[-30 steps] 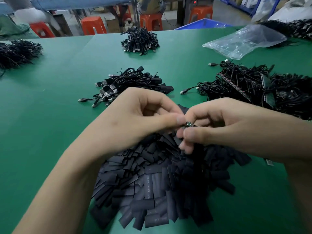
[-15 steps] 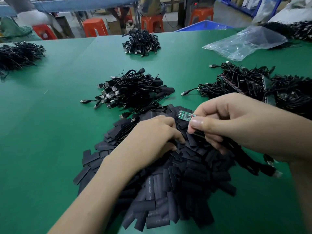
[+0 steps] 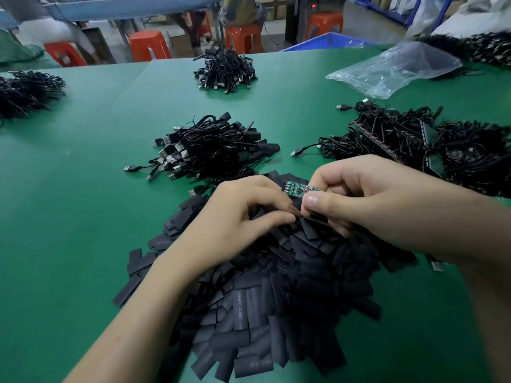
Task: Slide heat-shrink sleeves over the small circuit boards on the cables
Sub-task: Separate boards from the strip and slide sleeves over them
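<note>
Head view: the right hand pinches the green circuit board at its wired end. The free end is left exposed toward the left hand, presumably for sleeve entry. The left hand, fingers curled, pinches at the heat-shrink sleeves heaped beneath, presumably selecting one.

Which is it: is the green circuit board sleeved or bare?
Bare. The circuit board shows its green face and components uncovered, pinched by the right hand; no sleeve is on it.
</note>
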Demonstrator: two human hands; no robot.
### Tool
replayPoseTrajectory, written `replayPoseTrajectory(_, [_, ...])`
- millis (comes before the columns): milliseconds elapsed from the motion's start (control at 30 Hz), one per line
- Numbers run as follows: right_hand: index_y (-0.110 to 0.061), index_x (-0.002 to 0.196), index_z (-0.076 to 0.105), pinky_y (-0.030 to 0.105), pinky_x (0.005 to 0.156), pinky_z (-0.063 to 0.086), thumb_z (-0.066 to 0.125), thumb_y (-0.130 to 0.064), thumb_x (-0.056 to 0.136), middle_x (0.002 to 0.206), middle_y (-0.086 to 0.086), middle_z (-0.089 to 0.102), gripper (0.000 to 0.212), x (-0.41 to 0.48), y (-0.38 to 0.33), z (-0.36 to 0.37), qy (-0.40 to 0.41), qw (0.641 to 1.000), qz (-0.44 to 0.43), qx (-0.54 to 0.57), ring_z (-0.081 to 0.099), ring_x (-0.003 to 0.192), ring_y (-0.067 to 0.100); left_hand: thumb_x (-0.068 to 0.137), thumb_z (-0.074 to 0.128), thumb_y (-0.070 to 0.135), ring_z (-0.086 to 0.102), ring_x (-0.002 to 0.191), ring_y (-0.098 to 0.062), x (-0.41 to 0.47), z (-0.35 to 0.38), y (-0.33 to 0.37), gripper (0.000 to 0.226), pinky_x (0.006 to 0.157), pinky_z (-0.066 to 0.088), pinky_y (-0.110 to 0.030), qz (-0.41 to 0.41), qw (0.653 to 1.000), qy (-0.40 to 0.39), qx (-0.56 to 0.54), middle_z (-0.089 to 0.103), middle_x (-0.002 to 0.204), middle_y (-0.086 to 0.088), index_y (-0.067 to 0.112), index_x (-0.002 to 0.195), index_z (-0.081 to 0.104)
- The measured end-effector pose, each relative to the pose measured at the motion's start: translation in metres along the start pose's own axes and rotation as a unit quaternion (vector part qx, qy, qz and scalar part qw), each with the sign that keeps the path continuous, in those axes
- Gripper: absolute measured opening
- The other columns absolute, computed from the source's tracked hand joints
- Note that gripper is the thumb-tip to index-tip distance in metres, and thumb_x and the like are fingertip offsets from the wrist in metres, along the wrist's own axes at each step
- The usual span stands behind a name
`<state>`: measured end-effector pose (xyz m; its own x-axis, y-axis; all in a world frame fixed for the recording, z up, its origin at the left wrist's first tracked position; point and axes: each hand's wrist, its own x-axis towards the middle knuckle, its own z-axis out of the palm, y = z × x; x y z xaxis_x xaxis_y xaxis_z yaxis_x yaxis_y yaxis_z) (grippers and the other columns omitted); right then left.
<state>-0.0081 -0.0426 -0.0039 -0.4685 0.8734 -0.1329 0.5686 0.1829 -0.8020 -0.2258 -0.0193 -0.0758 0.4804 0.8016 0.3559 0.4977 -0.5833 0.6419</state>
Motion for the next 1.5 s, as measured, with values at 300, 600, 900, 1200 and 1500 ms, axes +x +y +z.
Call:
replayPoseTrajectory(300, [-0.006,0.087,0.056,0.036,0.057,0.029,0.053,-0.063,0.082,0.062,-0.006,0.035,0.057,0.005,0.003,0.006,0.097,0.992,0.001,-0.077,0.032,0.054,0.009,0.091,0.066,0.009,0.064,0.058,-0.018,-0.001,-0.017,0.012,0.016,0.065,0.055,-0.029,-0.083,0.949,-0.015,-0.303,0.072,0.073,-0.005,0.014,0.106,0.064])
replayPoseTrajectory(600, [-0.012,0.090,0.071,0.049,0.061,0.038,0.064,-0.050,0.087,0.081,0.034,0.060,0.038,0.006,0.002,0.009,0.060,0.997,-0.003,0.056,0.046,0.066,0.023,0.085,0.080,0.017,0.065,0.063,-0.023,0.000,-0.018,0.026,0.019,0.065,0.054,-0.029,-0.067,0.967,0.040,-0.244,0.074,0.078,-0.001,0.014,0.101,0.069])
replayPoseTrajectory(900, [-0.014,0.086,0.073,0.043,0.057,0.035,0.052,-0.054,0.092,0.059,0.001,0.037,0.046,0.007,0.001,0.004,0.094,0.987,-0.007,0.129,0.036,0.057,0.019,0.079,0.086,0.027,0.072,0.072,-0.008,-0.002,-0.036,0.043,0.020,0.068,0.057,-0.023,-0.020,0.989,0.143,-0.024,0.077,0.086,0.016,0.030,0.097,0.080])
replayPoseTrajectory(1200, [-0.018,0.063,0.062,0.017,0.052,0.038,0.050,-0.039,0.098,0.060,0.003,0.034,0.042,-0.003,-0.007,-0.003,0.007,0.990,-0.037,0.137,0.033,0.057,0.016,0.078,0.081,0.029,0.076,0.074,-0.005,-0.004,-0.046,0.046,0.019,0.074,0.058,-0.018,-0.035,0.985,0.152,-0.078,0.079,0.082,0.012,0.022,0.096,0.080])
replayPoseTrajectory(1500, [-0.020,0.060,0.060,0.020,0.050,0.032,0.048,-0.040,0.091,0.055,-0.004,0.032,0.039,0.000,-0.004,-0.002,-0.020,0.989,-0.036,0.141,0.029,0.054,0.015,0.080,0.081,0.028,0.076,0.073,-0.011,-0.004,-0.045,0.050,0.017,0.073,0.062,-0.033,-0.030,0.985,0.152,-0.073,0.078,0.081,0.011,0.022,0.096,0.080])
